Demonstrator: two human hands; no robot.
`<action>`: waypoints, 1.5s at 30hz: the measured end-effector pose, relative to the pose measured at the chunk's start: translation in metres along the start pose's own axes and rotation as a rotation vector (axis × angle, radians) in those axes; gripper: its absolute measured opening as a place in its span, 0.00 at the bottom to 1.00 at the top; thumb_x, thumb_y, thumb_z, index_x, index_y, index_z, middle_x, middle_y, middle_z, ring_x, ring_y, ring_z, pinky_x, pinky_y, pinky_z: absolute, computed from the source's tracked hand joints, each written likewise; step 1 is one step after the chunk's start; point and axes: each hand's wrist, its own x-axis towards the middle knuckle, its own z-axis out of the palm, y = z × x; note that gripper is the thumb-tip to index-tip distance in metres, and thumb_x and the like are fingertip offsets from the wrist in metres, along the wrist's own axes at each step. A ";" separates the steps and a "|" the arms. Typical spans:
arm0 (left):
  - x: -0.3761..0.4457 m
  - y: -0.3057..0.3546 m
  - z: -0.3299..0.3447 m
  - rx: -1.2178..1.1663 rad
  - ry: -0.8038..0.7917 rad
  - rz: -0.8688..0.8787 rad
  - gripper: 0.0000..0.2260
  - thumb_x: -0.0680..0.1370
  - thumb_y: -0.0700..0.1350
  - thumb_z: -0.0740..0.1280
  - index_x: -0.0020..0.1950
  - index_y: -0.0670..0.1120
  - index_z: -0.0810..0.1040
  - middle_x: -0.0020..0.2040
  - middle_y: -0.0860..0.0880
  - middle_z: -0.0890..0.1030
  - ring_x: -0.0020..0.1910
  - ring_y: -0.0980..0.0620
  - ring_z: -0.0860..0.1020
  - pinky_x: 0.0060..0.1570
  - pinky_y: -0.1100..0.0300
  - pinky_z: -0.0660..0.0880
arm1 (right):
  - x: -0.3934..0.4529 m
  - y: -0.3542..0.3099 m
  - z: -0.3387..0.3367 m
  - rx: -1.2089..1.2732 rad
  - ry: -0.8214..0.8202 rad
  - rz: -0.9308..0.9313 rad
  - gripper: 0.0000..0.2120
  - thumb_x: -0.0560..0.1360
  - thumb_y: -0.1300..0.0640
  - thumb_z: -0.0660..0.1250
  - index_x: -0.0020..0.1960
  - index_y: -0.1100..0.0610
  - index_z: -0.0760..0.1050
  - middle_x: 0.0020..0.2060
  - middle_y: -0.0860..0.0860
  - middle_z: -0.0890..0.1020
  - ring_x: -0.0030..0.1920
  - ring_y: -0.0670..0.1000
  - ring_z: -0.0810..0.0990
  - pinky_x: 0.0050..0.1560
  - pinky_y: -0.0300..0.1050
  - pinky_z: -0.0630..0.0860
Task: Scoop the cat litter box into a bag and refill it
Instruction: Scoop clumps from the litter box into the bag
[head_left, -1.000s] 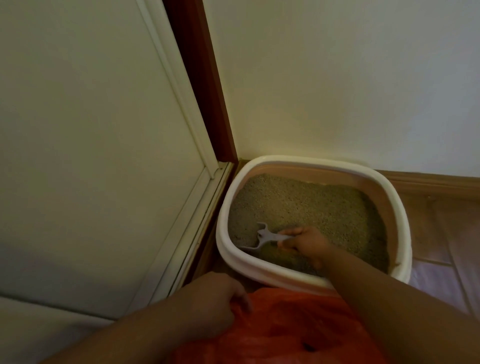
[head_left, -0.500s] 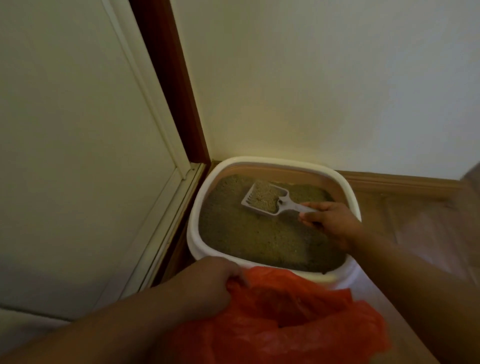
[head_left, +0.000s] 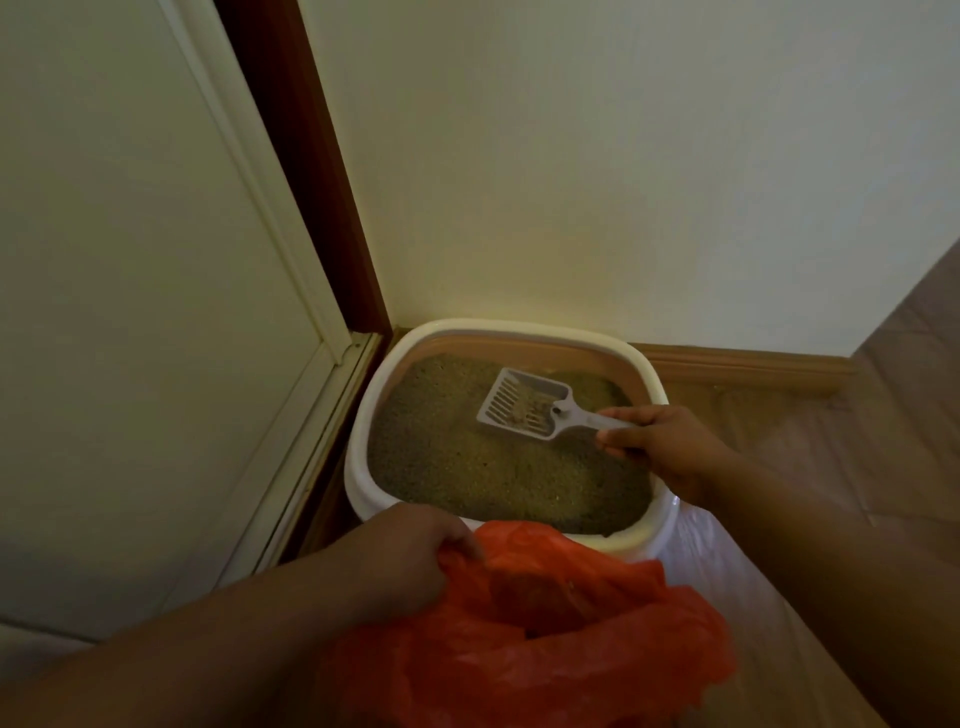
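Head view: right hand (head_left: 670, 452) grips scoop (head_left: 524, 408) above litter box (head_left: 644, 374); left hand (head_left: 410, 561) clutches orange bag (head_left: 545, 649).

Open floor (head_left: 810, 467) right of litter box (head_left: 644, 374) (door (head_left: 130, 312) and wall (head_left: 571, 156) hemming left, rear)

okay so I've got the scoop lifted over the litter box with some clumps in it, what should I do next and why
Probably carry the scoop toward you and tip it into the orange bag. The right hand holds it raised above the litter with clumps in it, and the left hand grips the bag's edge just in front of the box.
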 end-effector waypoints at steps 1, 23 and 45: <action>0.000 -0.001 0.000 0.004 0.006 0.000 0.26 0.72 0.35 0.64 0.60 0.62 0.83 0.62 0.59 0.80 0.54 0.63 0.79 0.50 0.72 0.76 | -0.001 -0.001 -0.001 -0.011 -0.004 -0.003 0.17 0.72 0.67 0.74 0.60 0.60 0.83 0.54 0.58 0.86 0.56 0.55 0.85 0.56 0.46 0.82; 0.002 0.003 0.000 -0.015 0.034 -0.013 0.27 0.75 0.36 0.68 0.69 0.59 0.76 0.67 0.57 0.74 0.60 0.58 0.77 0.55 0.67 0.76 | -0.021 -0.016 -0.025 -0.305 0.021 -0.066 0.15 0.73 0.60 0.75 0.58 0.51 0.85 0.51 0.58 0.85 0.48 0.55 0.80 0.47 0.48 0.74; -0.003 0.008 -0.003 0.093 0.007 0.004 0.29 0.78 0.44 0.69 0.77 0.56 0.66 0.74 0.52 0.66 0.70 0.53 0.70 0.66 0.61 0.69 | -0.031 -0.045 -0.025 -0.394 0.032 -0.183 0.14 0.70 0.61 0.78 0.53 0.46 0.87 0.44 0.52 0.85 0.41 0.50 0.78 0.45 0.49 0.73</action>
